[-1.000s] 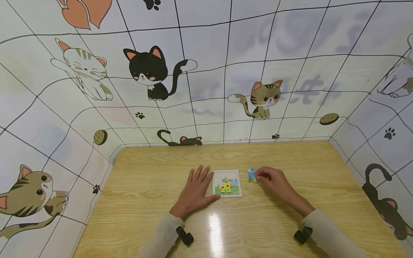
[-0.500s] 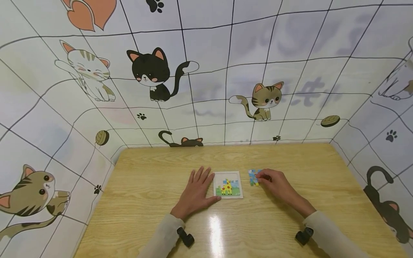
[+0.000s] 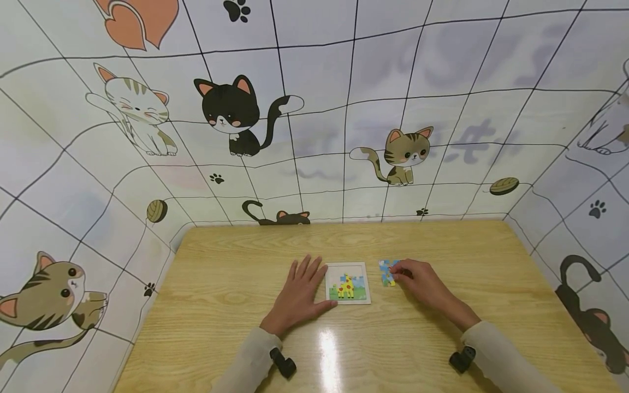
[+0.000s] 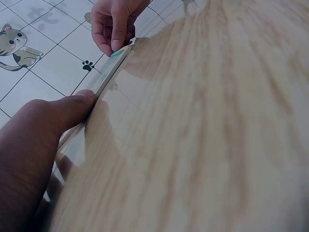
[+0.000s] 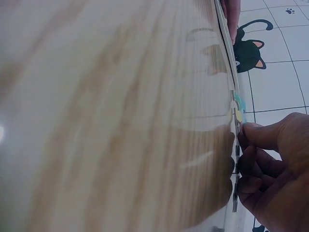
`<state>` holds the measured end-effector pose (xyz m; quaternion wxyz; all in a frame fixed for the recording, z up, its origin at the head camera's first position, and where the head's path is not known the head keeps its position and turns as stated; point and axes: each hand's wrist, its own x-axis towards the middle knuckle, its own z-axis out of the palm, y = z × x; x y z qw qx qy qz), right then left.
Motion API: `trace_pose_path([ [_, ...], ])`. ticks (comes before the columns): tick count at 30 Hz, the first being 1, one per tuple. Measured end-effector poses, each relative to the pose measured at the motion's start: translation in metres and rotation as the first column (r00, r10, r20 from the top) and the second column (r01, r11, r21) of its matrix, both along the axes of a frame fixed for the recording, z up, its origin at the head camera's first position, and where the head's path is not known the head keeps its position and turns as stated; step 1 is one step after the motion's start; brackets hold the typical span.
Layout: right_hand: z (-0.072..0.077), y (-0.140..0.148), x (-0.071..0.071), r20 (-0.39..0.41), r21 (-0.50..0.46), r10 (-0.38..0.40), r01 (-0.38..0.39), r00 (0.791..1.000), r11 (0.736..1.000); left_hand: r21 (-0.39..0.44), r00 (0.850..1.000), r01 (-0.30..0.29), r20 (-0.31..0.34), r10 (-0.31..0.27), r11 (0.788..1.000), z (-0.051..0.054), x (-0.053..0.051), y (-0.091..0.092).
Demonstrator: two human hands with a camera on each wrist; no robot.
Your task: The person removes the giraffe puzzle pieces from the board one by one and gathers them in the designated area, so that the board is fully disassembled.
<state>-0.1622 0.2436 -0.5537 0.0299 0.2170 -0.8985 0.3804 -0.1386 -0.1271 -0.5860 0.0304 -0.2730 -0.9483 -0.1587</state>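
A square white-rimmed puzzle tray (image 3: 368,286) lies on the table, a giraffe picture (image 3: 346,288) in its lower part and a bare upper area. The left hand (image 3: 297,297) lies flat with spread fingers, thumb and index touching the tray's left side; its thumb (image 4: 77,105) meets the edge in the left wrist view. Right of the tray lies a small cluster of blue, green and yellow puzzle pieces (image 3: 384,265). The right hand (image 3: 425,283) pinches at this cluster's right side, fingers curled; the right wrist view shows its thumb (image 5: 260,135) against the pieces (image 5: 238,116).
The wooden table (image 3: 221,262) has wood surface on both sides of the hands. Behind it and at its sides stand walls with cat drawings (image 3: 231,114). A small black device (image 3: 283,363) is worn at the left wrist, another (image 3: 462,359) at the right.
The pieces beside the right hand have shifted and turned slightly, their lower end now a little farther down. The right fingers stay at them; the left hand remains at the tray. The head view tilted slightly.
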Motion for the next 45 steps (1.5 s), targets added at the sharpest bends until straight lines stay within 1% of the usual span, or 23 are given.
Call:
trace_pose_path([
  [5,0.004,0.001,0.000,0.049,0.044,-0.015,0.013,0.999,0.999,-0.013,1.000,-0.012,0.013,0.012,1.000,0.000,0.000,0.001],
  [10,0.010,0.001,0.001,0.062,0.048,-0.010,0.007,0.998,0.999,-0.022,1.000,-0.011,0.014,0.011,1.000,0.001,0.000,0.003],
  [19,0.014,0.001,0.004,0.043,0.090,-0.018,0.014,0.999,0.996,-0.031,1.000,-0.006,0.007,0.007,1.000,0.005,-0.001,0.005],
  [25,0.015,-0.003,0.004,-0.005,0.089,-0.023,0.024,1.000,0.996,-0.028,1.000,0.002,-0.010,-0.003,1.000,0.004,-0.002,0.004],
  [31,0.014,-0.012,0.005,-0.048,0.103,0.005,0.000,0.999,0.995,-0.021,1.000,0.002,-0.001,-0.002,1.000,0.002,-0.002,0.003],
  [41,0.014,-0.032,0.006,-0.040,0.031,0.063,-0.062,0.997,0.998,-0.008,1.000,0.005,-0.022,-0.005,1.000,0.001,0.000,0.002],
  [45,0.014,-0.040,0.005,-0.042,0.031,0.073,-0.072,0.996,0.997,-0.010,1.000,-0.004,-0.021,0.004,1.000,0.000,0.000,0.002],
])
